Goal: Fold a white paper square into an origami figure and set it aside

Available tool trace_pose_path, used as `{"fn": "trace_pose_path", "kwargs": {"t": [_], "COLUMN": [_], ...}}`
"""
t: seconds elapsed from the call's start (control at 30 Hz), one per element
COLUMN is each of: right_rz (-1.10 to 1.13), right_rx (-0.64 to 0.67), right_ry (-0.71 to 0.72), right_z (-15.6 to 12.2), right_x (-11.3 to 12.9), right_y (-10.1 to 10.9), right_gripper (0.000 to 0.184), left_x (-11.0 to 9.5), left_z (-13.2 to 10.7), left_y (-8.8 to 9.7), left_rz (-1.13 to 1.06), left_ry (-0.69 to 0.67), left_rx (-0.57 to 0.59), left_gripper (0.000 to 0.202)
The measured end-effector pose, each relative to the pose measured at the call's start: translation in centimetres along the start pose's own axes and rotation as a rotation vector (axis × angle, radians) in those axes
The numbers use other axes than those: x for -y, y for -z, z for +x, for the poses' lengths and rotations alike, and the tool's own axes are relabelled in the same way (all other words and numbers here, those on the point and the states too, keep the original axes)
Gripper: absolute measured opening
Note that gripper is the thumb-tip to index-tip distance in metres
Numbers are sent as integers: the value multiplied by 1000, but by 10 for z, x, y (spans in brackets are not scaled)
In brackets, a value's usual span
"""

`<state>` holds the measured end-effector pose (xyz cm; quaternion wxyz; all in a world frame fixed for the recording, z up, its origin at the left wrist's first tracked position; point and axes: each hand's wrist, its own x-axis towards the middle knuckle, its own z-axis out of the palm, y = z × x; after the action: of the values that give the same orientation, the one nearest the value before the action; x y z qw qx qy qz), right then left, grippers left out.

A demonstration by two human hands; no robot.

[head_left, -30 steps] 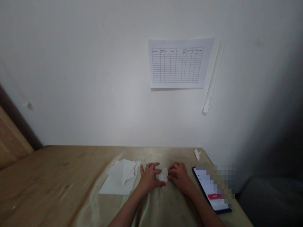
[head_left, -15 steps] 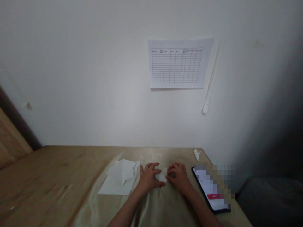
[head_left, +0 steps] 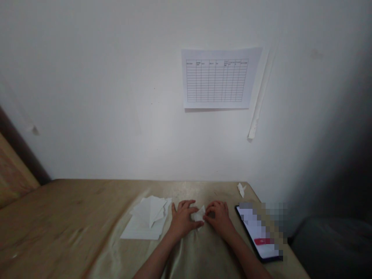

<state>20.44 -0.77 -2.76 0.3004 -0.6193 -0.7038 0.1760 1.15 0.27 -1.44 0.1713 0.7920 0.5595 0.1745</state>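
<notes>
A small folded white paper point(head_left: 199, 214) lies between my hands near the front of the table. My left hand point(head_left: 183, 219) grips its left side between thumb and forefinger, the other fingers spread out over the cloth. On the right edge, the thumb and forefinger of my right hand point(head_left: 218, 217) pinch the same paper, with the remaining fingers curled. Left of my left hand sits a loose stack of white paper sheets point(head_left: 142, 228), with folded paper pieces point(head_left: 152, 208) on top.
A phone point(head_left: 260, 236), its screen partly blurred out, lies right of my right hand. Behind it is a small folded paper scrap point(head_left: 241, 190) by the table's point(head_left: 72, 217) right corner. A printed table sheet point(head_left: 217, 79) hangs on the wall.
My left thumb has shifted slightly up and inward at the paper's lower edge. Otherwise both hands hold nearly the same position.
</notes>
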Motion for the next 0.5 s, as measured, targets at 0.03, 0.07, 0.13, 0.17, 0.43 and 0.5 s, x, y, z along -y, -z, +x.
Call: {"fn": "trace_pose_path", "kwargs": {"t": [0.03, 0.07, 0.13, 0.17, 0.43, 0.5], "right_rz": [2, 4, 12, 17, 15, 10], "right_rx": [10, 24, 38, 37, 14, 9], "right_ry": [2, 6, 13, 15, 7, 7], "right_z": [1, 2, 2, 3, 0, -1], "right_x": [-2, -3, -7, -7, -1, 0], "right_y": [0, -1, -1, -1, 0, 1], "right_gripper": [4, 4, 4, 5, 4, 4], "left_x": [0, 0, 0, 0, -6, -5], "left_z": [0, 1, 1, 1, -1, -1], "left_y": [-1, -1, -2, -2, 0, -1], "left_rz": [6, 11, 13, 11, 2, 2], "left_ry": [2, 2, 0, -2, -2, 1], "left_rx": [-2, -3, -4, -5, -16, -16], "left_gripper": [47, 47, 47, 46, 41, 43]}}
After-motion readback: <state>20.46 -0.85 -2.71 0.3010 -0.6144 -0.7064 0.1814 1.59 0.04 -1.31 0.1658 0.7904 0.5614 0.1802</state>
